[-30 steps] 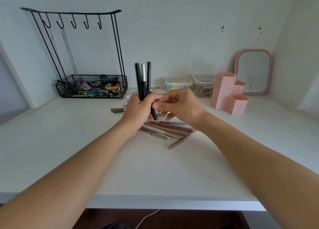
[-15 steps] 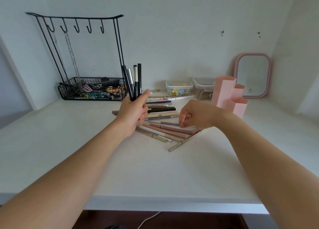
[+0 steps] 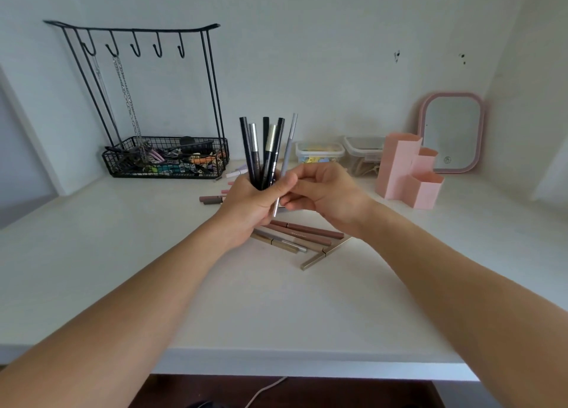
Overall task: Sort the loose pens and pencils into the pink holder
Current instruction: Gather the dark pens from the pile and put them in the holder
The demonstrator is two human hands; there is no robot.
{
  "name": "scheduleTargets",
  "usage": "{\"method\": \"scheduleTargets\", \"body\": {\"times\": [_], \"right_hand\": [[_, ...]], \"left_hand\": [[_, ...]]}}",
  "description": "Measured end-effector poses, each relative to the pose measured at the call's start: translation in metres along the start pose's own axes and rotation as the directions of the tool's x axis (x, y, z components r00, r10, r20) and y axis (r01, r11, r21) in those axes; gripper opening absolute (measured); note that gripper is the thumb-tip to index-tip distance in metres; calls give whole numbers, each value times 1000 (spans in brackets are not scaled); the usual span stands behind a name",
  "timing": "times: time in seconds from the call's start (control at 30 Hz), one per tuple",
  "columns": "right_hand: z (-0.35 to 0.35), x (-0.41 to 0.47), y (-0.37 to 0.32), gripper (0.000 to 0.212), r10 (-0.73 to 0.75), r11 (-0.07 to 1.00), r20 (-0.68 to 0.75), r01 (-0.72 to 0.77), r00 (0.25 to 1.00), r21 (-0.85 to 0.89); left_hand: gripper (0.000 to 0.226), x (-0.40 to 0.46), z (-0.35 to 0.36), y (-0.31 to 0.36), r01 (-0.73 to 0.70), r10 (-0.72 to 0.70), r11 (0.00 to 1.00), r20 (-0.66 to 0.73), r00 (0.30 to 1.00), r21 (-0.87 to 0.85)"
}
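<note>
My left hand (image 3: 252, 206) is closed around a bundle of dark pens (image 3: 262, 152) held upright above the white desk. My right hand (image 3: 325, 193) pinches a slim grey pencil (image 3: 287, 155) and holds it against the bundle, its lower tip showing below the left thumb. Beneath both hands lies a pile of loose brown and beige pencils (image 3: 302, 235), partly hidden by my hands. The pink holder (image 3: 408, 170), with stepped compartments, stands to the right of my hands, apart from them.
A black wire rack (image 3: 166, 158) with hooks, chains and small items stands at the back left. Two clear lidded boxes (image 3: 319, 153) sit against the wall behind the pens. A pink-framed mirror (image 3: 451, 132) leans behind the holder. The desk's front edge (image 3: 307, 361) runs below my forearms.
My right hand has come up from the pile with a grey pencil and brought it to the bundle in my left hand. More dark pens show in the bundle than before.
</note>
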State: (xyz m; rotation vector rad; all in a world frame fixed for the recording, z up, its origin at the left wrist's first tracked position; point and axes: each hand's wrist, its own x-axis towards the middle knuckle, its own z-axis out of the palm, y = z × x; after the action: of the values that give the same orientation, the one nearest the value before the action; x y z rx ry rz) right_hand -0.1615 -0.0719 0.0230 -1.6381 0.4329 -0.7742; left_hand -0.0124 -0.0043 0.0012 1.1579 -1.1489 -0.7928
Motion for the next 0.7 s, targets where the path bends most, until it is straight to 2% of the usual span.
{"method": "scheduleTargets", "body": {"times": [0.1, 0.2, 0.3, 0.37, 0.43, 0.53, 0.63, 0.7], "right_hand": [[0, 0, 6, 8, 3, 999, -8, -2, 1000, 39], [-4, -2, 7, 5, 30, 999, -23, -31, 999, -44], [-3, 0, 5, 17, 63, 996, -59, -67, 996, -55], [-6, 2, -1, 29, 47, 986, -118, -65, 992, -154], [-16, 2, -9, 36, 30, 913, -105, -70, 994, -403], [-29, -5, -17, 26, 165, 699, 67, -68, 984, -712], [-35, -8, -12, 17, 205, 503, 97, -20, 974, -864], [-37, -6, -8, 14, 228, 465, 86, -31, 970, -885]], "left_hand": [[45, -1, -1, -4, -62, 53, 995, 100, 994, 83], [30, -5, 0, -4, -120, 88, 977, 181, 979, 174], [17, -3, 1, -6, -91, 61, 976, 152, 986, 199], [19, -1, -2, -4, -46, 36, 987, 68, 997, 152], [17, 3, -8, 0, 2, -1, 999, -33, 999, 40], [24, 5, -14, 4, 60, -78, 992, -163, 983, -114], [37, 6, -17, 6, 104, -143, 978, -219, 965, -180], [37, 6, -17, 7, 114, -157, 973, -211, 965, -202]]}}
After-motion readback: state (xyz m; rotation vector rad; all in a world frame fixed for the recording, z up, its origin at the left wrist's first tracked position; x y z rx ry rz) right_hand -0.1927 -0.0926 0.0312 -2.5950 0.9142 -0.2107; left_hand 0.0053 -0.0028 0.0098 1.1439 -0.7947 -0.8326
